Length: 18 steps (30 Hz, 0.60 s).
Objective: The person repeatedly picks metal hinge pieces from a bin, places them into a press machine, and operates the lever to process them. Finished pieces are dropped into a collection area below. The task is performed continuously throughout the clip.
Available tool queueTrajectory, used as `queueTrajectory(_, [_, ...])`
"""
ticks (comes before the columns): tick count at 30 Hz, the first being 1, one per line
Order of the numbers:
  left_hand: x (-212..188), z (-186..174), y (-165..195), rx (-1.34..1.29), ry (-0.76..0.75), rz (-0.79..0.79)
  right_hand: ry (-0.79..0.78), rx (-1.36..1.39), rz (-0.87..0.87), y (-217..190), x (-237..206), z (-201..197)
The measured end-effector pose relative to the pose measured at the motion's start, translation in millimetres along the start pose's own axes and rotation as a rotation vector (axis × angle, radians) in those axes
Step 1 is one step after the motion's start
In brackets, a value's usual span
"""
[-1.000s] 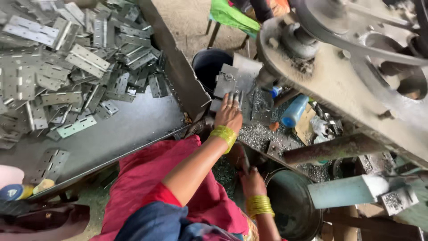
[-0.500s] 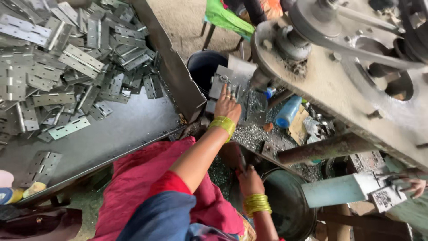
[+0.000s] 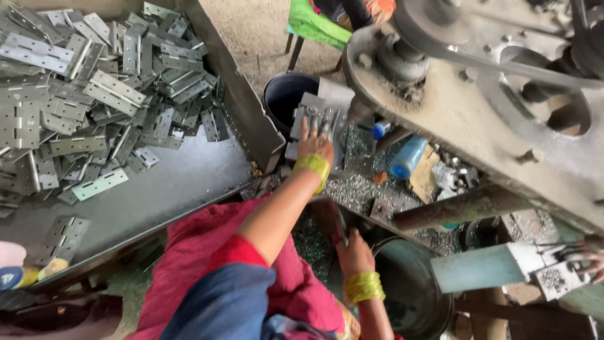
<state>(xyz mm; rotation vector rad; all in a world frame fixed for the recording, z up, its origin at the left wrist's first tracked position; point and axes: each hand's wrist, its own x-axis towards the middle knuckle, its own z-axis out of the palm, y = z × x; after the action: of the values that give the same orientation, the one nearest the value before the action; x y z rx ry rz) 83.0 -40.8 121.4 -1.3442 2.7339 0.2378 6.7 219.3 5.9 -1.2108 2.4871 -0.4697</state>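
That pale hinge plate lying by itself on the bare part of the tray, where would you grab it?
Take the pale hinge plate by its two long edges, coming straight down from above. It lies flat on the tray, slightly apart from the heap of hinges, so both long edges look free; its thin, flat shape offers little else to pinch. Sliding it toward the tray's bare middle first may help lift an edge.
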Motion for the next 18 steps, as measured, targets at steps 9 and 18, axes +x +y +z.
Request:
queueTrajectory(9, [0.8,-8.4,30.1,0.084,0.014,-0.074,0.055,0.145,0.026,12.6,-26.3,42.1])
queueTrajectory(18, [-87.8,36.5,-11.3,-0.259,0.466,0.200,0.160,0.016,-0.080,-26.0,-45.1,-52.8])
